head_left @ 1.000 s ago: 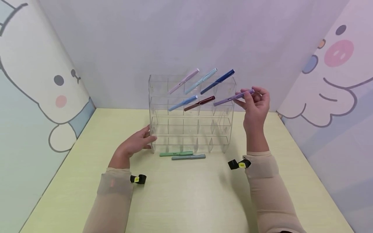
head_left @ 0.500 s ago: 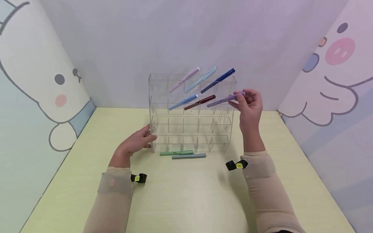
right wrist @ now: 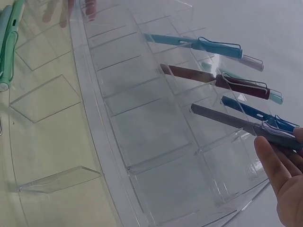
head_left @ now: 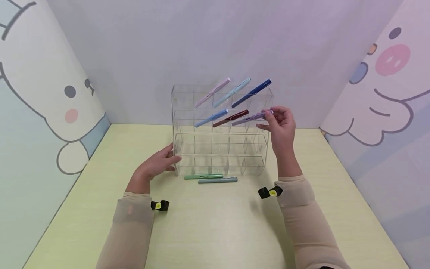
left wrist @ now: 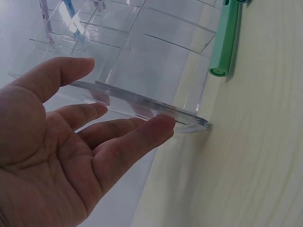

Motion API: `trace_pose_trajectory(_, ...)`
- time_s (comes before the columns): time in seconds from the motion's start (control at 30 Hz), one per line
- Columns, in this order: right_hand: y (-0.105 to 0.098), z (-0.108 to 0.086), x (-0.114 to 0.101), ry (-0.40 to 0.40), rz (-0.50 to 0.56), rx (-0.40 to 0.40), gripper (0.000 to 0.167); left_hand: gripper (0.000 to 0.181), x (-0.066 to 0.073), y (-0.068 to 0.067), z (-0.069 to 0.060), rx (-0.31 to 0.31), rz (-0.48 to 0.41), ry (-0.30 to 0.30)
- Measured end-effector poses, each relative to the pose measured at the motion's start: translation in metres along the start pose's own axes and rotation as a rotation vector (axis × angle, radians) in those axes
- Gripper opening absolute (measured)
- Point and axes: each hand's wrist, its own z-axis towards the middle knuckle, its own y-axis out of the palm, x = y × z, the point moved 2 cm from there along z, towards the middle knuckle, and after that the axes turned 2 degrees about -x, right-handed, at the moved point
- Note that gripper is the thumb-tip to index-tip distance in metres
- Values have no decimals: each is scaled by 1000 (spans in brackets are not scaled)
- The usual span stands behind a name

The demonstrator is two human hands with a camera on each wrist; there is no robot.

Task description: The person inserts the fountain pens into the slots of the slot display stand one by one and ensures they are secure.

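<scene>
My right hand [head_left: 283,129] pinches the cap end of a purple pen [head_left: 248,119] by thumb and fingertips. The pen slants over the second tier of a clear tiered pen rack [head_left: 220,154], its lower end in a compartment beside the dark red pen [head_left: 231,118]. In the right wrist view the same pen [right wrist: 222,117] lies under a dark blue pen [right wrist: 246,108]. My left hand [head_left: 155,164] holds the rack's left side, thumb at the front edge and fingers along the outer face of the side panel [left wrist: 142,101].
A light blue pen [head_left: 211,118] leans in the second tier. Pink [head_left: 212,92], pale blue [head_left: 232,92] and dark blue pens lean in the top tier. A green pen [head_left: 201,176] and a grey pen [head_left: 217,180] lie on the table before the rack.
My right hand has moved left and slightly down with the purple pen, bringing its lower end from the right side of the rack to beside the dark red pen. The left hand stays put.
</scene>
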Motion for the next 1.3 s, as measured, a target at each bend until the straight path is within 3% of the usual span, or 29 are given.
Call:
trace_pose_trajectory(0.83,8,-2,5,13,-122,-54,27,74,0,2,-1,-6,-22,8)
trace_pose_trajectory(1.3,9,0,5,17,-131,-76,27,74,-1,0,1,0,-22,7)
